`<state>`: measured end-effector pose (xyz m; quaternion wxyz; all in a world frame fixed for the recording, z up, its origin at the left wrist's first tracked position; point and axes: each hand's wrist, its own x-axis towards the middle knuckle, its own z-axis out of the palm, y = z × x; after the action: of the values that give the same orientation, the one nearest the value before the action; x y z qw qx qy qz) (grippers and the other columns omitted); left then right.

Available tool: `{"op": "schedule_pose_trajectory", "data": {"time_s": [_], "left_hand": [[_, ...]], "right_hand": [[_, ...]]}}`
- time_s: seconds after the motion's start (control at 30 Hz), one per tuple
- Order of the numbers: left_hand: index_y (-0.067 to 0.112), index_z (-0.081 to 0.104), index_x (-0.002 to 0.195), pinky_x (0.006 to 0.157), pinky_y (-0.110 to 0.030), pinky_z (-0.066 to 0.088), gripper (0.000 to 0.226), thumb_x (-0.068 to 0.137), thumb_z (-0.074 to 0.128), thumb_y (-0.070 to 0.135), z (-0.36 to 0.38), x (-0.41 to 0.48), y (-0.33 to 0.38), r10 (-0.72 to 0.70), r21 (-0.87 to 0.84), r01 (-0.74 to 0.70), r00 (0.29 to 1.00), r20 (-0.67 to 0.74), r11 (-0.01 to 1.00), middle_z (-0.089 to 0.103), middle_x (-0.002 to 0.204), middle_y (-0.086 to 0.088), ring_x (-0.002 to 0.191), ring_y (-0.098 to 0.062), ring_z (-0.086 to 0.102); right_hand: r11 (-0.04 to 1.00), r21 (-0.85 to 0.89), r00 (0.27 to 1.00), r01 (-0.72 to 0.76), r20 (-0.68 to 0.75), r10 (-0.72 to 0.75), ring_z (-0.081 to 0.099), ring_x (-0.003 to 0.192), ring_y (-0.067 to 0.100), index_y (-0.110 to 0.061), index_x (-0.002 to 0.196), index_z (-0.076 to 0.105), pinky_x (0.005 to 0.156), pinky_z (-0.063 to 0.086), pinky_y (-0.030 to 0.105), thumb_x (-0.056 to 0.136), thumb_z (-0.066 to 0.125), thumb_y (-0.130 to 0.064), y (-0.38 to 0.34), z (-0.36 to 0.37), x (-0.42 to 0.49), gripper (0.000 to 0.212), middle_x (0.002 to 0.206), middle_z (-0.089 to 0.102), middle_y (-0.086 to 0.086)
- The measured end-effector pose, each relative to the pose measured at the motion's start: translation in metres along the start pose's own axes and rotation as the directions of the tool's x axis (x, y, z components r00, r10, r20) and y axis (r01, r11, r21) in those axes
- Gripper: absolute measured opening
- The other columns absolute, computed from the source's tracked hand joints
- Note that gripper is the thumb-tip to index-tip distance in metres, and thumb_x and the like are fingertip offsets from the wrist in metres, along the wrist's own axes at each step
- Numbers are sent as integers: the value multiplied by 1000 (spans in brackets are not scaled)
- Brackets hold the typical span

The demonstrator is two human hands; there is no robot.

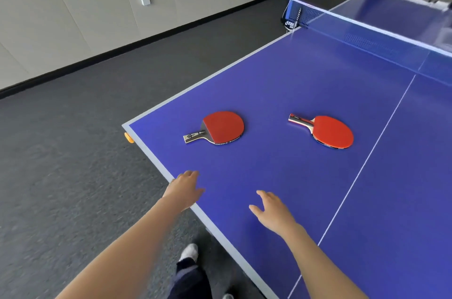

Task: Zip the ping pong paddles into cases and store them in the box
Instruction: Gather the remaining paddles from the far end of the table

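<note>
Two red paddles (223,128) (332,131) on worktop (293,83): probably light, rigid; take by handles. Left hand (186,188), right hand (271,210) spread, empty.

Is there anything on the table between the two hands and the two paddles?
Nothing visible. Only bare blue table lies between the left hand and the left paddle, and between the right hand and the right paddle.
</note>
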<state>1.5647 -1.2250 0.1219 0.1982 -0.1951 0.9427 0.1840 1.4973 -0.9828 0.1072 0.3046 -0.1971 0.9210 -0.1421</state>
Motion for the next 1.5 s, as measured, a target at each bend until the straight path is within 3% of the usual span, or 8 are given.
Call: {"op": "schedule_pose_trajectory", "data": {"time_s": [0.33,0.67,0.93,1.03,1.23,1.33,1.43,1.5], "left_hand": [[14,35,143,101,-40,39,58,94,57,33,-55,175,-49,107,-23,-107,994,-17,994,39,145,-7,131,-28,39],[12,49,121,89,-35,42,55,81,71,43,-63,253,-64,149,61,-153,987,62,986,50,120,-5,114,-25,47],[9,51,90,59,-34,42,28,79,69,27,-59,263,-63,73,-125,-56,988,138,991,55,87,-4,74,-23,52],[12,50,88,52,-31,44,22,79,68,21,-59,259,-58,76,-309,-1,971,228,951,62,78,-11,56,-22,52],[19,49,90,48,-29,41,21,85,68,15,-61,239,-31,31,-593,68,987,155,802,64,81,-6,58,-21,54],[22,47,88,45,-26,38,24,84,70,16,-60,238,-16,0,-646,77,993,118,759,65,80,-5,61,-22,53],[20,47,90,46,-25,37,23,85,69,15,-58,243,4,-45,-706,110,993,110,700,62,74,-6,56,-20,50],[19,48,91,46,-26,37,21,86,68,16,-57,249,16,-81,-737,129,992,100,663,61,73,-7,54,-18,49]], "right_hand": [[939,198,950,-280,-82,301,29,141,18,-18,149,27,112,31,33,99,43,-41,-27,-26,80,57,152,33,0],[780,449,810,-436,-182,558,40,132,19,-17,142,39,105,36,33,97,49,-36,-44,-45,128,50,141,46,2],[528,749,684,-400,-140,716,53,114,21,-13,131,51,85,42,28,96,50,-29,-27,-80,180,39,125,57,4],[450,793,630,-410,-110,769,51,92,34,-12,98,59,74,41,34,95,48,-27,-14,-95,203,19,92,53,18],[141,942,461,-303,15,887,48,74,36,7,84,53,70,49,38,94,51,-32,17,-131,258,40,75,44,7],[14,979,445,-205,80,892,60,82,31,-8,75,51,58,39,28,94,54,-36,27,-152,283,34,67,45,3],[-84,991,465,-104,123,877,64,102,31,-12,83,51,78,50,34,92,57,-39,42,-163,303,29,77,49,-1],[-118,991,456,-68,136,880,62,90,27,-10,101,57,84,53,36,91,59,-38,52,-169,315,30,92,53,0]]}}
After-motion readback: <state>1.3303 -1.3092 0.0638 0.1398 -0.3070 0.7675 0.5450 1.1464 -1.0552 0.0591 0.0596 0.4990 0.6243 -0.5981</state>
